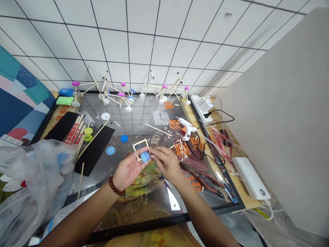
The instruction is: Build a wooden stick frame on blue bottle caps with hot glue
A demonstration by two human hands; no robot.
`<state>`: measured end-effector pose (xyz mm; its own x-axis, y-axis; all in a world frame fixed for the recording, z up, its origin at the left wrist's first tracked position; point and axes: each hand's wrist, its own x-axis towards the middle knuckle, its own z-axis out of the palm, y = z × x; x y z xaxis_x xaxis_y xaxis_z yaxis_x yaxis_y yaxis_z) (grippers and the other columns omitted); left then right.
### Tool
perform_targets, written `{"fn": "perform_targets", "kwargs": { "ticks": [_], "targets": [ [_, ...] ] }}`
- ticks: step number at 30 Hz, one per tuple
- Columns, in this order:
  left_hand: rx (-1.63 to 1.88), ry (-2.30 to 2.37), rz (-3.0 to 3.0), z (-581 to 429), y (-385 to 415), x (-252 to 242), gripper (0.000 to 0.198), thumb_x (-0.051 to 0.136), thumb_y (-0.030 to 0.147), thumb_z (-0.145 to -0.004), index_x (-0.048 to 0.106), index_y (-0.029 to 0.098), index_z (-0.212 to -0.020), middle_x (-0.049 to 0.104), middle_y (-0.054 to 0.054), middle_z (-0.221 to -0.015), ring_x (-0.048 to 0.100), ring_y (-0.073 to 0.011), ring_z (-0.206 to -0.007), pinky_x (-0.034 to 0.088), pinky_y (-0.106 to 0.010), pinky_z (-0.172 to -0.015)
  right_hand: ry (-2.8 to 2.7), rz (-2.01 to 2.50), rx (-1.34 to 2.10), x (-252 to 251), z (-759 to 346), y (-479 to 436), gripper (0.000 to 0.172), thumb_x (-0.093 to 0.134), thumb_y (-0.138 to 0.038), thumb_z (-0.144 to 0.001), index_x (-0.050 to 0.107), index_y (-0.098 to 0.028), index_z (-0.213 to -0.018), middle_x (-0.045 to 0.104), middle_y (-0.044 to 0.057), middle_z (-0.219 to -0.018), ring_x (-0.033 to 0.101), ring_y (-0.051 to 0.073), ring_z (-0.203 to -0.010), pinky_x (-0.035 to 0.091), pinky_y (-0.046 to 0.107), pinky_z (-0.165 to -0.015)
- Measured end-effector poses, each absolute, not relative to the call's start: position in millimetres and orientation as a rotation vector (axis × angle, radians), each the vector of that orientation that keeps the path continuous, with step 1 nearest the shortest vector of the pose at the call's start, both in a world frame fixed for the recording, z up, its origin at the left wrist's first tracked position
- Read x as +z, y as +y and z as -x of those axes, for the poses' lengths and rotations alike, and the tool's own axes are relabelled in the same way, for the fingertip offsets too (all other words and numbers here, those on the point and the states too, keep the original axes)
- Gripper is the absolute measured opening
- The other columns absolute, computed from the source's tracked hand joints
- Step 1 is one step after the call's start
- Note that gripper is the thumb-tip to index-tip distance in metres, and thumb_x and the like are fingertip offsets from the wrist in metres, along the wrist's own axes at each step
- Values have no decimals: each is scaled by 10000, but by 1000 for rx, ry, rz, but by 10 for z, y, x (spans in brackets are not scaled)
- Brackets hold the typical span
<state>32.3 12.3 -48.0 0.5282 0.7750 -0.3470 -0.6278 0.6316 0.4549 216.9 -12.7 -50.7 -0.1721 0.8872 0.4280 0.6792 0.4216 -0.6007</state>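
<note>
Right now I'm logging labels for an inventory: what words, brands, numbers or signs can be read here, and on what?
None reads clearly.
Orange signs under the glass: blurred, unreadable.
Stick wrappers, red print: too small.
White label on the poster: too small.
Blue block in the left hand: no print seen.

**Looks like a hobby craft bench to me**

Glass-topped table shoved up against a white tiled wall, with a hot glue gun, pliers, loose wooden sticks and plastic wheels scattered all over. Stick models with pink and white wheels line the back edge, and there's a square stick frame mid-table. Total maker corner.
</note>
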Motion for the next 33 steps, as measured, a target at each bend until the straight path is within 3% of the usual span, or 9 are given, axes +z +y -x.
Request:
{"fn": "perform_targets", "kwargs": {
  "ticks": [5, 12, 17, 21, 23, 25, 27, 30, 33],
  "targets": [
    [830, 558, -313, -335, 99, -496, 333, 586, 295, -931, 711, 94, -1165, 675, -148, -1252, 595, -259, -1219, 426, -421, -1123, -1946, 1336, 218, -527, -2141, -131, 137, 538, -163, -944, 658, -216, -982, 723, 62, -991, 657, 198, -902, 465, 347, -770],
    [807, 603, -369, -352, 69, -547, 277, 700, 186, -849, 731, 114, -1115, 731, -117, -1088, 681, -184, -983, 540, -299, -927, -1926, 1448, 471, -444, -2047, -141, 114, 444, -162, -924, 531, -202, -862, 626, 57, -876, 568, 207, -816, 397, 356, -746],
    [816, 577, -365, -348, 93, -503, 271, 682, 196, -859, 724, 112, -1113, 716, -129, -1129, 684, -216, -1017, 542, -328, -930, -1597, 1350, 863, -447, -2141, -152, 224, 423, -325, -1007, 510, -217, -830, 586, 22, -807, 544, 171, -747, 417, 304, -689],
    [823, 543, -366, -330, 103, -480, 291, 664, 205, -867, 714, 112, -1139, 683, -140, -1223, 673, -233, -1057, 537, -334, -940, -1374, 1393, 798, -447, -2293, -131, 430, 415, -412, -1021, 516, -208, -655, 537, 7, -674, 520, 156, -662, 402, 299, -653],
    [814, 527, -373, -322, 100, -480, 299, 654, 231, -876, 714, 118, -1146, 681, -143, -1229, 672, -238, -1056, 544, -329, -917, -1329, 1409, 753, -439, -2324, -111, 389, 493, -435, -988, 590, -203, -691, 583, 21, -727, 558, 167, -722, 429, 307, -709],
    [791, 520, -395, -315, 94, -483, 306, 643, 278, -892, 714, 128, -1149, 684, -144, -1221, 675, -238, -1039, 554, -318, -873, -1308, 1405, 780, -435, -2310, -97, 274, 587, -460, -932, 680, -210, -869, 645, 47, -886, 594, 186, -831, 458, 321, -781],
    [754, 521, -449, -310, 86, -488, 314, 632, 332, -906, 718, 136, -1136, 693, -147, -1195, 685, -231, -994, 560, -300, -805, -1269, 1391, 911, -444, -2270, -95, 299, 618, -489, -904, 700, -226, -1018, 663, 55, -967, 605, 189, -852, 480, 323, -782],
    [703, 546, -561, -309, 67, -499, 340, 626, 408, -911, 728, 139, -1093, 709, -153, -1136, 694, -221, -906, 552, -285, -706, -1157, 1367, 1179, -482, -2216, -110, 349, 613, -532, -896, 714, -234, -1046, 664, 29, -858, 591, 163, -737, 489, 294, -684],
    [683, 582, -634, -314, 41, -513, 381, 623, 474, -902, 731, 141, -1052, 717, -151, -1088, 695, -216, -845, 538, -278, -647, -1057, 1326, 1317, -517, -2204, -127, 343, 665, -548, -853, 733, -218, -917, 608, -7, -706, 545, 136, -641, 472, 268, -617]
  ]
}}
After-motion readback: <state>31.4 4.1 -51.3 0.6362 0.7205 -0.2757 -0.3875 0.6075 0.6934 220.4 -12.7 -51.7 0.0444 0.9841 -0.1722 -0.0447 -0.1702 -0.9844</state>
